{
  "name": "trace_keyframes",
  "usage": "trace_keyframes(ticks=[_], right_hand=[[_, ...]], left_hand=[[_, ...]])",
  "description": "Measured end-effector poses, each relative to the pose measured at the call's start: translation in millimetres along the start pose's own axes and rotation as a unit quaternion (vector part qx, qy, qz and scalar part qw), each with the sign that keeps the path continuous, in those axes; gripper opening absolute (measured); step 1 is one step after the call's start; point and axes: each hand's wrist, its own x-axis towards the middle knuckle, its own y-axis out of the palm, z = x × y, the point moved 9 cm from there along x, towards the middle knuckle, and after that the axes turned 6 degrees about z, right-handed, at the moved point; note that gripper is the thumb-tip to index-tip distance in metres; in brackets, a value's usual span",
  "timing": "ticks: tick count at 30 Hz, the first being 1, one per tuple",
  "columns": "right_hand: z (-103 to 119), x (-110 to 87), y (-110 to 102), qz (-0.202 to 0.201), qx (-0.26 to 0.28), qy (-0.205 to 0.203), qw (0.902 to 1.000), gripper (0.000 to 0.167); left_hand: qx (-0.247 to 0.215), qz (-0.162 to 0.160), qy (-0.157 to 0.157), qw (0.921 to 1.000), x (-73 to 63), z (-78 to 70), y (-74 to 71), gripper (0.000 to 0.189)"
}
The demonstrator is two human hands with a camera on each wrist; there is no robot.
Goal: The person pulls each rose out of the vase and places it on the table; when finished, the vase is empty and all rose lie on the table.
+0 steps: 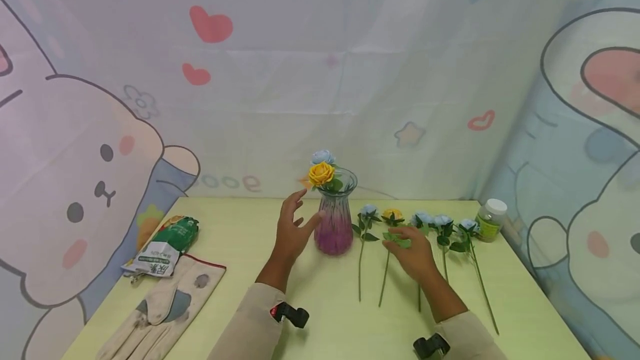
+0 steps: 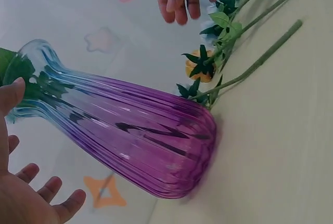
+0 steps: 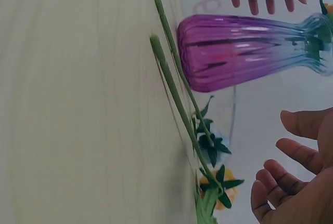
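A glass vase (image 1: pixel 334 226), blue at the rim and purple below, stands upright on the table. In it are a yellow artificial rose (image 1: pixel 321 174) and a blue one (image 1: pixel 323 157), leaning over its left rim. My left hand (image 1: pixel 295 226) is beside the vase with its fingers spread, holding nothing. Over the row of flowers lying to the vase's right hovers my right hand (image 1: pixel 414 251), its fingers loosely bent and nothing between them. Nearest to it lies a yellow rose (image 1: pixel 392 215); a blue rose (image 1: pixel 369 210) lies between that one and the vase.
More blue roses (image 1: pixel 469 225) lie farther right, stems toward me. At the back right corner stands a white-capped jar (image 1: pixel 491 220). On the left, a green and white packet (image 1: pixel 167 246) lies by pale gloves (image 1: pixel 167 310). A printed curtain (image 1: pixel 300 82) hangs behind the table (image 1: pixel 240 238).
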Motion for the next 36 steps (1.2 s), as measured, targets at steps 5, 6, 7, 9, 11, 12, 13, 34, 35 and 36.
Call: trace_keyframes(ticks=[5,6,7,9,11,12,13,34,35,36], right_hand=[[4.8,4.3,15.1,0.000,0.030,-0.012,0.9995,0.044],[6.4,5.4,17.6,0.001,0.035,-0.016,0.9993,0.044],[8.0,6.6,20.1,0.002,0.037,-0.020,0.9991,0.045],[11.4,9.6,24.9,0.009,0.042,-0.025,0.9988,0.047],[12.3,13.5,30.2,0.018,0.053,-0.020,0.9982,0.050],[12.4,15.2,32.7,0.022,0.061,-0.016,0.9978,0.052],[12.6,17.1,35.0,0.025,0.067,-0.013,0.9973,0.054],[7.0,32.0,90.3,0.103,0.120,-0.016,0.9873,0.082],[6.1,31.3,91.7,0.106,0.117,-0.018,0.9873,0.082],[5.4,30.6,93.0,0.107,0.116,-0.019,0.9872,0.082]], left_hand=[[0.010,0.007,-0.006,0.9999,3.2,-10.9,1.2,0.073],[0.010,0.009,-0.006,0.9999,4.2,-13.5,1.4,0.073],[0.010,0.009,-0.007,0.9999,5.1,-16.3,1.4,0.072],[0.010,0.004,-0.008,0.9999,6.9,-22.3,0.6,0.070],[0.007,-0.005,-0.007,0.9999,8.9,-28.4,-0.7,0.070],[0.006,-0.010,-0.006,0.9999,9.9,-31.6,-1.4,0.069],[0.005,-0.015,-0.004,0.9999,10.8,-34.7,-1.9,0.069],[-0.032,-0.082,-0.034,0.9955,17.3,-45.6,10.6,0.075],[-0.032,-0.081,-0.035,0.9956,17.5,-45.9,11.4,0.075],[-0.035,-0.078,-0.033,0.9958,17.8,-46.2,12.3,0.075]])
